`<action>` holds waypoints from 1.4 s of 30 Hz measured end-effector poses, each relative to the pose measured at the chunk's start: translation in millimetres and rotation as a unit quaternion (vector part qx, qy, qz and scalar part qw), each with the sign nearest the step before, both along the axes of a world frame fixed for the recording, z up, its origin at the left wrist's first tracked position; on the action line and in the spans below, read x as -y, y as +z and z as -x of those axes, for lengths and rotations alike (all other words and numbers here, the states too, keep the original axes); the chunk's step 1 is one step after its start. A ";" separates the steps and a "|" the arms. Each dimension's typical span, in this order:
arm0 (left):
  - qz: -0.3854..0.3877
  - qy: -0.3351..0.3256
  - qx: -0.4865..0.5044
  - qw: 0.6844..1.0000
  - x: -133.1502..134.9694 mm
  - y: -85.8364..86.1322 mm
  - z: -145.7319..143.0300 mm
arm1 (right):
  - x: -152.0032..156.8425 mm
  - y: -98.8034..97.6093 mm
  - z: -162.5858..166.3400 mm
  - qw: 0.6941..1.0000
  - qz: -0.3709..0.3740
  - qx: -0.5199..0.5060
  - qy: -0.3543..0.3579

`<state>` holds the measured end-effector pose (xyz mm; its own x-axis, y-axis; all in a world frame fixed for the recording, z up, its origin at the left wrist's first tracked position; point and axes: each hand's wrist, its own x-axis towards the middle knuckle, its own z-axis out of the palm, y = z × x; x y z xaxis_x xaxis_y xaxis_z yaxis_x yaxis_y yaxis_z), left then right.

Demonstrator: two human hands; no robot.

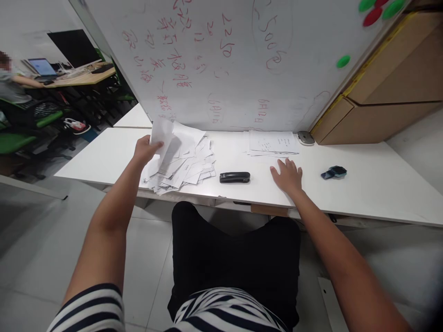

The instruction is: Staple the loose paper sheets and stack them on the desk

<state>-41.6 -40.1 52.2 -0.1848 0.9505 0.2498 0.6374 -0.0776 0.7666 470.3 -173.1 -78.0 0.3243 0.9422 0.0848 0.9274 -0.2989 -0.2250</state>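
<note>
My left hand [147, 150] pinches a sheet of paper [161, 133] by its left side, lifting it over a messy paper pile [188, 168] on the white table. Flat on the tabletop, fingers spread, rests my right hand [288, 176]. Just beyond its fingertips lies a neater stack of papers [272, 142] with small writing on the top sheet. Between the pile and my right hand sits a black stapler [234, 177], which neither hand touches.
A whiteboard [221, 69] with red writing stands along the table's back edge. Cardboard boxes [374, 122] are at the back right, near a grey computer mouse [306, 138]. A small dark object [334, 172] lies on the right. At far left a person [15, 85] sits at a desk.
</note>
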 end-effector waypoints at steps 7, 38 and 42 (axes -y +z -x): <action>-0.144 -0.087 0.079 0.983 52.9 41.7 -38.6 | 3.0 2.8 3.1 1.000 0.002 -0.003 0.001; 0.157 -0.161 0.207 0.952 204.3 -89.9 -178.4 | 138.5 127.8 27.9 0.971 -0.089 -0.130 0.179; 0.188 -0.209 0.219 0.934 207.9 -94.0 -186.2 | 124.6 149.0 36.1 0.965 -0.012 -0.082 0.250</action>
<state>144.6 -248.0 -41.8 0.2154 0.9680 -0.1289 0.2309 0.0777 0.9699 434.2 -297.8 71.0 -0.1597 0.9827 0.0938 0.9056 0.1836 -0.3822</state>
